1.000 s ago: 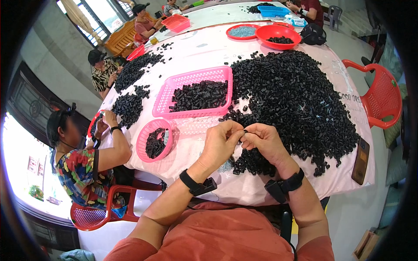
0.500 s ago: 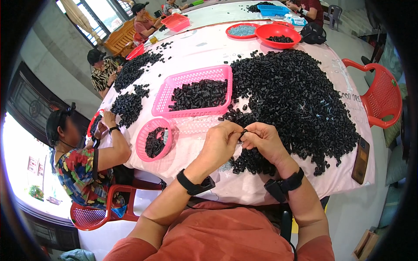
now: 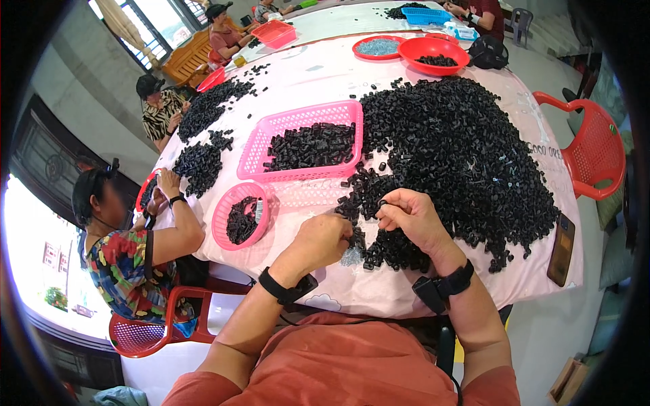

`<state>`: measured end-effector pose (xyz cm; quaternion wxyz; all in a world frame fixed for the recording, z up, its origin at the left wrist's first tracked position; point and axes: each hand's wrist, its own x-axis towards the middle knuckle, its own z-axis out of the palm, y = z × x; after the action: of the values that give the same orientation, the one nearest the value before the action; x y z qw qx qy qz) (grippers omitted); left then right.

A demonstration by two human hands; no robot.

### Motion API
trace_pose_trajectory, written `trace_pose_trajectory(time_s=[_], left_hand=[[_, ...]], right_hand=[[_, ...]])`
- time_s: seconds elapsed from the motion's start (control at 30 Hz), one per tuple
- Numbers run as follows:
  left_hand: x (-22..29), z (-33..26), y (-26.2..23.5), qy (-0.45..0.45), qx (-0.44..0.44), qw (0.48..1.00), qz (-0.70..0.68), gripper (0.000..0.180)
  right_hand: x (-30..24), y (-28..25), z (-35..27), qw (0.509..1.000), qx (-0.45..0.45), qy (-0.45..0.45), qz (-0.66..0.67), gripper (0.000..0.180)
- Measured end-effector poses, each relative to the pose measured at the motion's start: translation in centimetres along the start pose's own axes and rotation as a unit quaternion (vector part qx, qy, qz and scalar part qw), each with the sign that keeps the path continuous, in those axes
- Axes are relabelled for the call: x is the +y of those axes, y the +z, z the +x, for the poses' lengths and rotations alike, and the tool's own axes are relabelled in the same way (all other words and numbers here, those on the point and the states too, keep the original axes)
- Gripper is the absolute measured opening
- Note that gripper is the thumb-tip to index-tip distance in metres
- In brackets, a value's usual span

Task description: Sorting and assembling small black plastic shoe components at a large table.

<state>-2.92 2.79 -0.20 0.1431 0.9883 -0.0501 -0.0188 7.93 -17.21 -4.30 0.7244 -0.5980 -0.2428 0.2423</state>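
My right hand (image 3: 416, 222) pinches a small black plastic piece (image 3: 383, 203) between thumb and fingertips, just over the near edge of a big heap of black plastic pieces (image 3: 460, 162). Lower and to the left, my left hand (image 3: 319, 240) is closed with its fingers curled downward; whatever its fingertips hold is hidden. Right beside those fingertips lies a little pile of small greyish parts (image 3: 352, 256). Left of my hands stands a round pink basket (image 3: 220, 227) with black pieces inside. Behind it is a rectangular pink basket (image 3: 298, 177), also holding many black pieces.
A dark phone (image 3: 560, 252) lies at the table's right edge, near a red chair (image 3: 596, 149). Red bowls (image 3: 412, 55) and a black cap (image 3: 489, 53) stand at the back. On the left a person in a colourful shirt (image 3: 128, 274) handles pieces beside smaller heaps (image 3: 198, 166).
My left hand has parted from the right and moved down and left to the greyish pile. The right hand stays nearly in place, still pinching the black piece.
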Motion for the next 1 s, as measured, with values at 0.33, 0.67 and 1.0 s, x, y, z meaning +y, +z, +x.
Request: trace_pose_trajectory(time_s=[0.33, 0.67, 1.0], left_hand=[[-0.3, 0.2, 0.3, -0.031, 0.035, 0.996, -0.077, 0.011], [0.4, 1.9, -0.7, -0.065, 0.014, 0.891, -0.448, 0.006], [1.8, 2.7, -0.4, -0.055, 0.039, 0.912, -0.405, 0.005]], right_hand=[[0.2, 0.1, 0.1, 1.0, -0.009, -0.003, 0.0, 0.009], [0.1, 0.4, -0.2, 0.998, -0.056, -0.003, -0.023, 0.009], [0.2, 0.4, -0.2, 0.998, -0.06, -0.008, -0.006, 0.01]])
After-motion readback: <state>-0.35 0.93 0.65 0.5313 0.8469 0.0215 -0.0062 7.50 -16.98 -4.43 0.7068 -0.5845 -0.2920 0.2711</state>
